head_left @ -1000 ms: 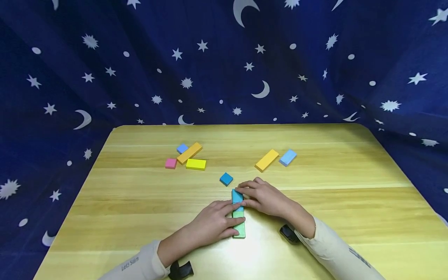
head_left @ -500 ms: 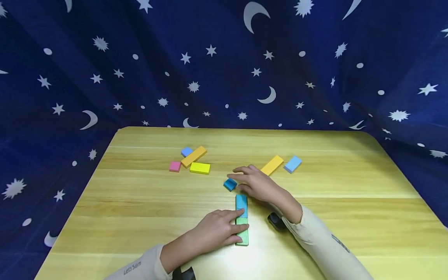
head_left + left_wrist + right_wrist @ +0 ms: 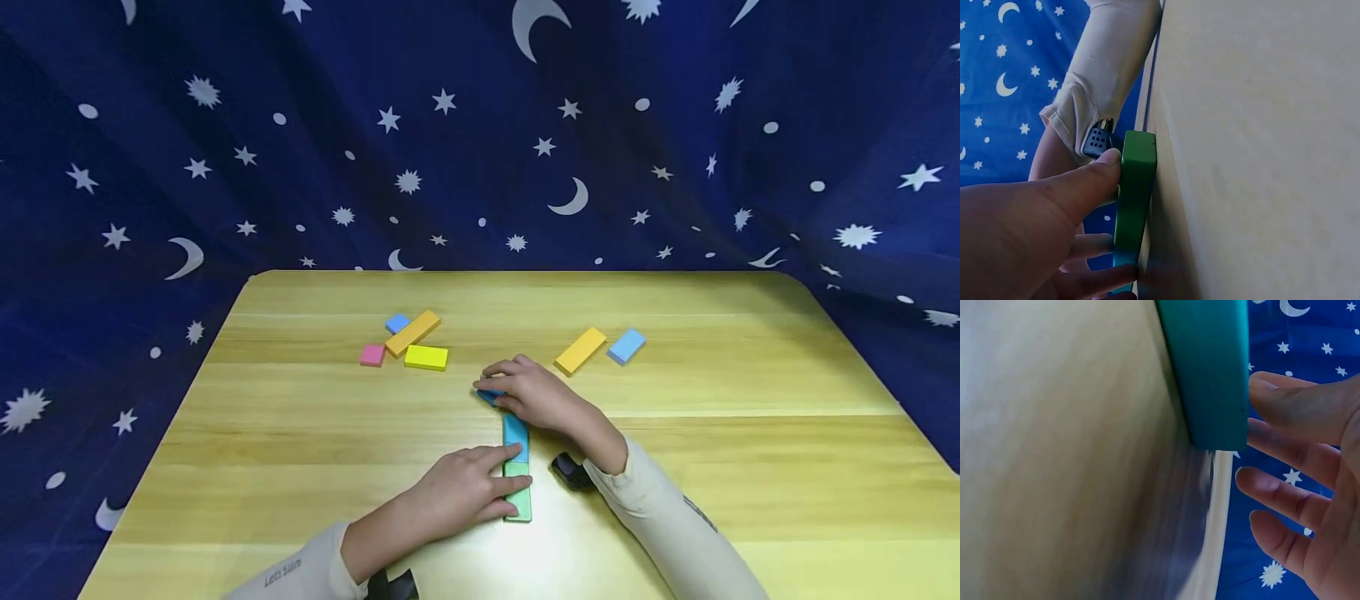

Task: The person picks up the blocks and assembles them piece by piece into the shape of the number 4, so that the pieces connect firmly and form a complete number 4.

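Note:
A green block [image 3: 519, 503] and a light blue block [image 3: 515, 428] lie end to end in a line on the table. My left hand [image 3: 465, 492] rests on them with spread, mostly straight fingers; in the left wrist view its thumb touches the green block [image 3: 1138, 169]. Just beyond the line, my right hand [image 3: 540, 396] is over a small dark blue square block [image 3: 489, 397], with index finger and thumb at opposite sides of it. Its fingers partly cover that block. In the right wrist view, a teal-looking block end [image 3: 1216, 394] stands near the thumb, and the small block is hidden.
Toward the back left lie a pink block [image 3: 372, 355], a yellow block [image 3: 426, 358], an orange block [image 3: 412, 333] and a blue block [image 3: 397, 323]. Back right are another orange block [image 3: 580, 351] and a pale blue block [image 3: 626, 347]. A starry curtain [image 3: 450, 167] hangs behind the table [image 3: 300, 467].
My right hand has left the light blue block and moved away from me, onto the dark blue square. The left hand stays on the line of blocks.

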The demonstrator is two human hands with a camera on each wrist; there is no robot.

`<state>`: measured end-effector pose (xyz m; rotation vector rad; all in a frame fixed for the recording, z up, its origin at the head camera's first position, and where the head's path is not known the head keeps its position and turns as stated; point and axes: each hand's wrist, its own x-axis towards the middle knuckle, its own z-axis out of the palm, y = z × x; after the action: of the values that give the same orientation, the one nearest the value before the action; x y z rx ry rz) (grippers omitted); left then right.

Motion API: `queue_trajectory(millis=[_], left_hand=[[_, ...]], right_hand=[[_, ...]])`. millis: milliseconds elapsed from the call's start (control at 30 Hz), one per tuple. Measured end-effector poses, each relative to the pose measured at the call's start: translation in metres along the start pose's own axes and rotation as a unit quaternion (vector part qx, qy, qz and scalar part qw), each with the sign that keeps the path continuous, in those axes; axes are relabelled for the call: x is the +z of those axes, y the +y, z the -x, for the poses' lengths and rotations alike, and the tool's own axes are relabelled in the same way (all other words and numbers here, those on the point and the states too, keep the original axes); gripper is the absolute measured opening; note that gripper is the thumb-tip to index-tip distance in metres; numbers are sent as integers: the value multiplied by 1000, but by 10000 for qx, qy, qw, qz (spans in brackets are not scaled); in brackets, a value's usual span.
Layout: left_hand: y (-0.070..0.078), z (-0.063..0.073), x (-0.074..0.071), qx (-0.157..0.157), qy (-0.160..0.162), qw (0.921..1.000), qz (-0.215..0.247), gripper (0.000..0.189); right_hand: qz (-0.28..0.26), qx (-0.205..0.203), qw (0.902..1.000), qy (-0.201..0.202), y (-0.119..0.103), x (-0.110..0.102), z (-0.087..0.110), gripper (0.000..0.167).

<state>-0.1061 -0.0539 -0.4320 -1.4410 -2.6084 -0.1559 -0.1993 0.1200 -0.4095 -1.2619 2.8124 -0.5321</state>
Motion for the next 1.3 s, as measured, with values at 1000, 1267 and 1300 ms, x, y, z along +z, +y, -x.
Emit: queue_trajectory(millis=[1000, 1267, 1300], left_hand=[[4, 2, 1, -13, -119, 9993, 352, 35], [0, -1, 0, -50, -20, 9997, 230, 35], [0, -2, 0, -50, -18, 9997, 221, 35]], right_hand=[[-19, 217, 9997, 66, 13, -4, 31, 25], [-88, -226, 9989, 412, 15, -7, 28, 23], [-100, -239, 9988, 416, 15, -8, 27, 23]])
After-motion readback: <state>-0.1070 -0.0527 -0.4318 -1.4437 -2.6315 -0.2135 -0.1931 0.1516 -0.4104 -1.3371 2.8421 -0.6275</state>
